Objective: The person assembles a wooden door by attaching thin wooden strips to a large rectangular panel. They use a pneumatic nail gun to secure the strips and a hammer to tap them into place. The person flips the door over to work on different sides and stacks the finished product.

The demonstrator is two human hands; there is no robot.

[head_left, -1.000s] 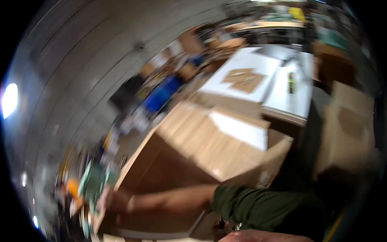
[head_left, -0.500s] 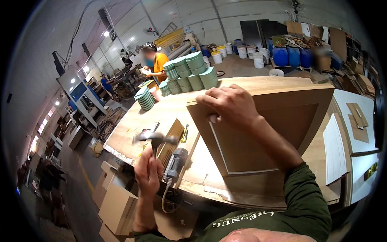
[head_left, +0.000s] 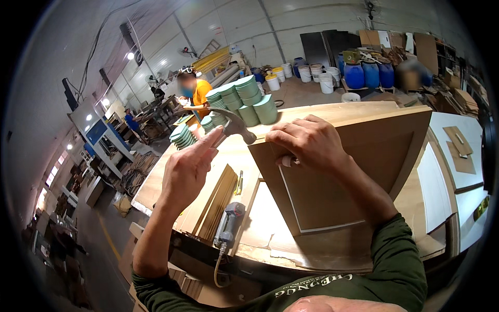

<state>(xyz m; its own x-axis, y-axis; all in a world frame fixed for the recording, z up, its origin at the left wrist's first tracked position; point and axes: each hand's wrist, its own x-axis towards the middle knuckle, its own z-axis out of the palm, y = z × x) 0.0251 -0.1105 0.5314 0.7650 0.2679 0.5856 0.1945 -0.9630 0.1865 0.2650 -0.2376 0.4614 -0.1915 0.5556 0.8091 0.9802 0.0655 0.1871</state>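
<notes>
A claw hammer (head_left: 240,128) is in my left hand (head_left: 186,171), raised with its head close to the top left corner of a brown framed panel (head_left: 348,177). Whether the hammer touches that corner I cannot tell. The panel stands tilted on the workbench (head_left: 270,223), a white line running along the inside of its frame. My right hand (head_left: 313,143) grips the panel's top edge, fingers over it and thumb on the near face. Something whitish shows at the thumb tip.
Thin brown strips (head_left: 214,202), a yellow cutter knife (head_left: 239,183) and a grey air tool (head_left: 228,223) with its hose lie on the left. Green stacked pieces (head_left: 249,99) stand at the back. A person in orange (head_left: 200,93) works beyond. White panels (head_left: 460,156) lean right.
My left hand has swung the hammer up and to the right, from over the strips to the panel's corner. My right hand keeps its grip; the panel's left corner has shifted slightly.
</notes>
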